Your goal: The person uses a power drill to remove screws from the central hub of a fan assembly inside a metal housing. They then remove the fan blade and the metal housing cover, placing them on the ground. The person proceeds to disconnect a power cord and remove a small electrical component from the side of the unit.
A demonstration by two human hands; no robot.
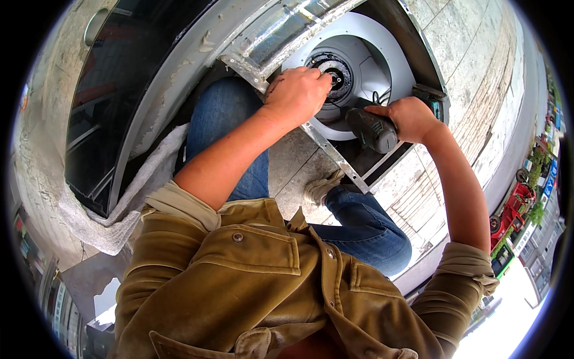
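My left hand [299,90] is closed, with curled fingers, over the inner side of a metal-framed housing [336,154]; what it grips is hidden. Beyond its fingers sits a grey round inlet ring [359,27] with a dark, grimy hub [323,64] at its middle. My right hand [412,119] is wrapped round a dark cordless power tool [373,134], held low over the ring's lower right part, pointing into the housing. The tool's tip is hidden from view, and dark wires [378,97] show just above it.
A glossy black panel [104,107] in a scuffed grey casing stands left, with a pale cloth [107,233] along it. My bent knee [224,113] is beside the housing; my shoe [320,191] rests on paving [293,167]. A red vehicle [514,212] and plants are at far right.
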